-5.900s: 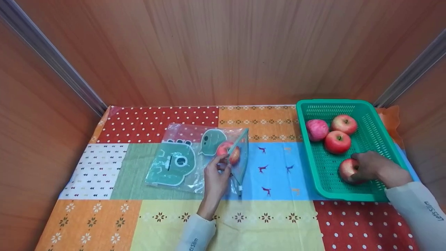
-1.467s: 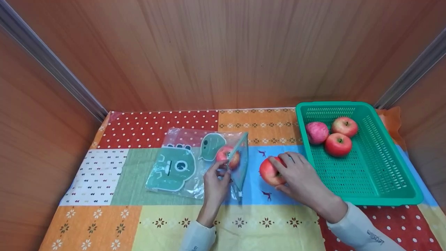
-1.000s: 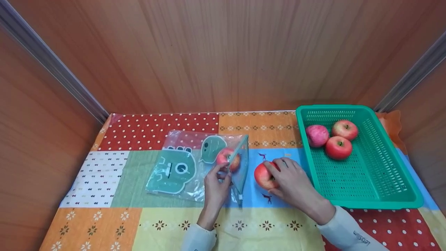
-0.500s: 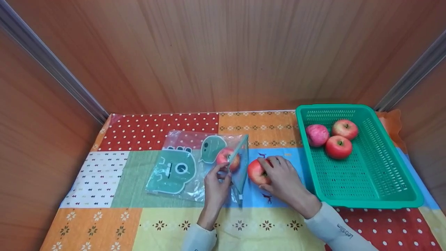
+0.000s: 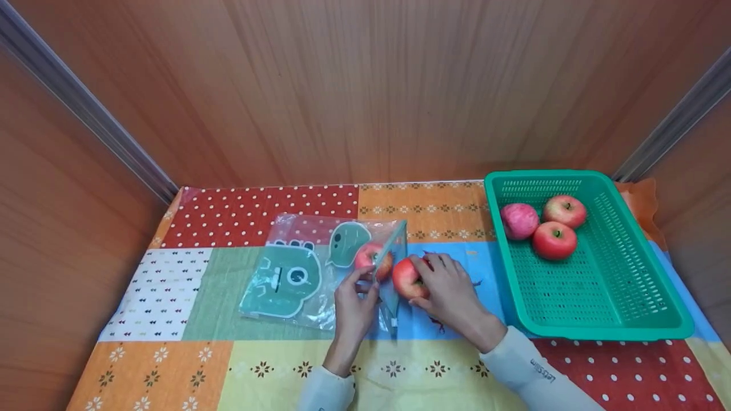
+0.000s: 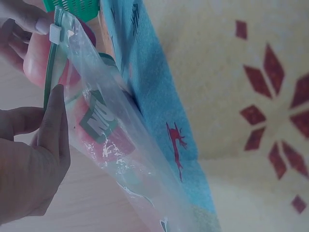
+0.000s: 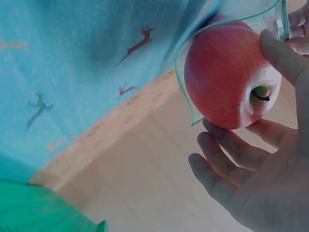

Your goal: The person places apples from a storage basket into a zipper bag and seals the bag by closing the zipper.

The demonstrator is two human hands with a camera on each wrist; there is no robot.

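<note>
A clear zip bag (image 5: 325, 308) with a green cartoon print lies on the patchwork cloth, its mouth facing right and held apart. My left hand (image 5: 355, 302) pinches the upper edge of that mouth between thumb and fingers. One apple (image 5: 368, 257) is inside the bag, near the opening. My right hand (image 5: 451, 291) grips a second red apple (image 5: 406, 279) right at the bag's mouth. In the right wrist view this apple (image 7: 227, 77) sits against the green-edged opening, stem toward the palm. A white slider (image 6: 55, 34) shows at one end of the zip in the left wrist view.
To the right stands a green plastic basket (image 5: 605, 331) with three apples (image 5: 555, 241) grouped at its left side. Wooden panels (image 5: 365, 91) rise behind the cloth and on both sides. Part of an orange item (image 5: 641, 200) shows behind the basket's right edge.
My right hand took an apple from the basket and has carried it leftward to the bag's mouth. My left hand keeps its pinch on the bag's edge, in the same place.
</note>
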